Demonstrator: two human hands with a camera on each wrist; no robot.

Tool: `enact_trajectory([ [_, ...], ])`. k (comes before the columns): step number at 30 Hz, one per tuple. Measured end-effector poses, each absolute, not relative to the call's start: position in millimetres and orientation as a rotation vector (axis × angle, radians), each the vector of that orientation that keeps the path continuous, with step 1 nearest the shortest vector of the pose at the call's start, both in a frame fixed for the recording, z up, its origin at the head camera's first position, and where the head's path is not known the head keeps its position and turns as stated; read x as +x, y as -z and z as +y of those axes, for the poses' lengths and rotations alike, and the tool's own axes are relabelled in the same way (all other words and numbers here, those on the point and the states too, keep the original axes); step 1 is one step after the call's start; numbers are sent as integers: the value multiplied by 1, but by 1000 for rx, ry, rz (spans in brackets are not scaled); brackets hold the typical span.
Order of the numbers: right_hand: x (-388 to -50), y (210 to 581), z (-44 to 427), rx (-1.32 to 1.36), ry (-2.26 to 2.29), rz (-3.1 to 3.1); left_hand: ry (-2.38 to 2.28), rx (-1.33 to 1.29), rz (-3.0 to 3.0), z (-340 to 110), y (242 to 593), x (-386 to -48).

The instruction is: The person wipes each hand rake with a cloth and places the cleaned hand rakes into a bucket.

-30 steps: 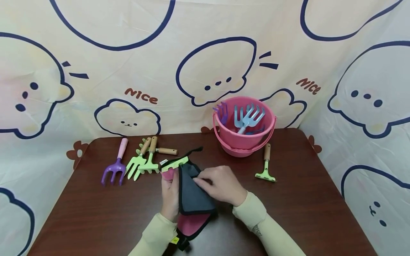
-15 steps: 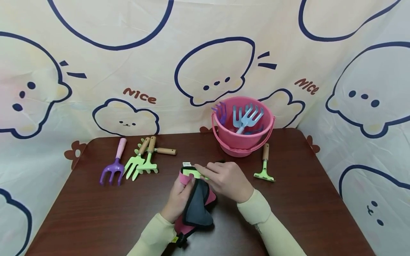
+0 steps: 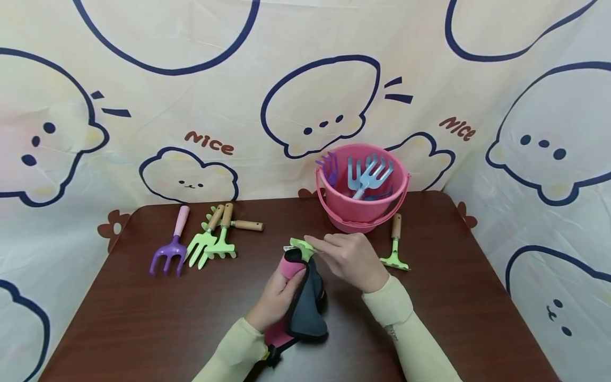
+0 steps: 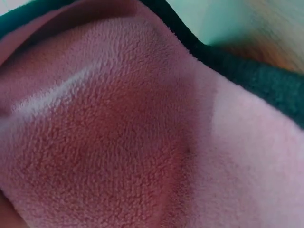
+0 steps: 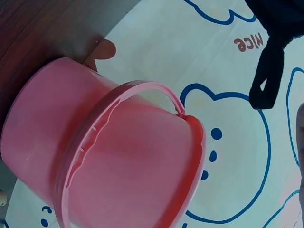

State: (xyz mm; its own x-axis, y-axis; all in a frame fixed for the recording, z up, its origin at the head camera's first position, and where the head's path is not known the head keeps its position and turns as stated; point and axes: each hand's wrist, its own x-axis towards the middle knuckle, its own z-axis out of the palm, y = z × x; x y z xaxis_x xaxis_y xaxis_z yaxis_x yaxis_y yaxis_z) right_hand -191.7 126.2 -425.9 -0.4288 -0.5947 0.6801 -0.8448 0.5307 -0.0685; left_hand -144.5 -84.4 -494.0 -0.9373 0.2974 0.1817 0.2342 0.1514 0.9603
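My left hand (image 3: 279, 297) grips a dark grey cloth piece (image 3: 307, 313) with black edging and a pink lining. That fleecy pink lining (image 4: 109, 128) fills the left wrist view. A green rake head (image 3: 303, 247) sticks up from the cloth's top edge; its handle is hidden. At the head's right side, my right hand (image 3: 353, 260) pinches it with index finger and thumb, as far as the head view shows. In the right wrist view, a black looped strap (image 5: 268, 80) hangs at the upper right, and the hand is almost out of sight.
Pink buckets (image 3: 358, 204), nested together, hold blue and purple forks at the back. A purple fork (image 3: 172, 249) and several green tools (image 3: 219, 241) with wooden handles lie at left. Another green rake (image 3: 395, 249) lies to the right on the brown table (image 3: 453, 318).
The right hand has gone from the cloth's grey face to the green rake head. Both hands and the cloth have shifted right, and the rake head has turned and now stands above the cloth.
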Motion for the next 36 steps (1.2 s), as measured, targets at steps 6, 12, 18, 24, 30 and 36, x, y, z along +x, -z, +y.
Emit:
enact_trajectory([
  [6, -195, 429, 130, 1076, -605, -2123, -1888, 568, 2375, -92, 494, -149],
  [12, -198, 424, 140, 889, -693, -2062, -1860, 615, 2407, -102, 494, -155],
  [18, -201, 424, 142, 710, -755, -1985, -1882, 726, 2383, -109, 490, -159],
  [24, -199, 424, 137, 472, -861, -1950, -1922, 682, 2407, -112, 489, -160],
  [30, -198, 425, 136, 313, -908, -1961, -1949, 653, 2443, -112, 490, -160],
  [36, -202, 420, 149, 128, -944, -1914, -2060, 575, 2413, -115, 487, -162],
])
